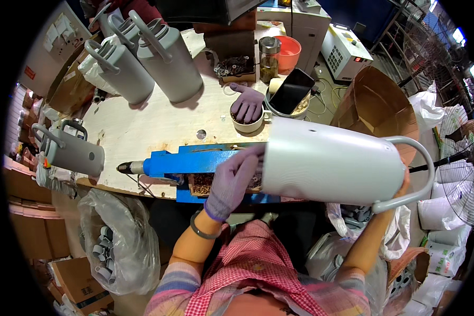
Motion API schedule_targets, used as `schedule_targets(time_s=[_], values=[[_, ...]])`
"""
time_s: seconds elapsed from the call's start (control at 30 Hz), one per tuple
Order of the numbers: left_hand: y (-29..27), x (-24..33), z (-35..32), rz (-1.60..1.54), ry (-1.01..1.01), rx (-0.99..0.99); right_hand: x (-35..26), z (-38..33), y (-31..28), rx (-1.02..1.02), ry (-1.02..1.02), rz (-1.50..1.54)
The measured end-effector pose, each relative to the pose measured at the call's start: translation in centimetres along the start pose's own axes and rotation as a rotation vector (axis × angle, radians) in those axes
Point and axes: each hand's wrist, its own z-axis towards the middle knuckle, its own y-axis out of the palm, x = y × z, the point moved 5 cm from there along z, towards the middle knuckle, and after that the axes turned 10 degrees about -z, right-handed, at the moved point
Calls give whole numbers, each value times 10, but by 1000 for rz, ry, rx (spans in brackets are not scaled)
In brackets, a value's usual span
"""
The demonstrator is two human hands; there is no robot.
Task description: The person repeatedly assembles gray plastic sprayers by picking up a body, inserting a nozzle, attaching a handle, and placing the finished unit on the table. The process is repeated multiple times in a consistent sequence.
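A large grey housing [326, 163] with a curved handle lies on its side in front of me. My left hand [231, 179], in a purple glove, presses against its open end above a tray of small screws [203, 183]. My right hand [403, 184] is mostly hidden behind the housing's handle end and grips it there. A blue fixture [195, 159] with a driver bit at its left tip lies on the bench under my left hand.
Several more grey housings [163, 58] stand at the back left of the bench [152, 126], one [71, 150] at its left edge. A spare purple glove [247, 102] sits in a cup. A glass jar [269, 58], an orange bowl [289, 52], a cardboard box [376, 102] and bags of parts [110, 242] surround me.
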Motion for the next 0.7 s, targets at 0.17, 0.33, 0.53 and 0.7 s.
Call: schedule_targets(time_s=[0.17,0.33,0.53,0.7], values=[[-44,-23,-48,-139,76,379,18,-31,106,-219,-292,-184],[-123,-27,-70,-88,331,558,32,-61,180,-497,-356,-256],[-146,-43,-70,-10,364,573,46,-64,199,-513,-411,-251],[-147,-55,-66,-70,377,552,49,-61,198,-520,-430,-245]])
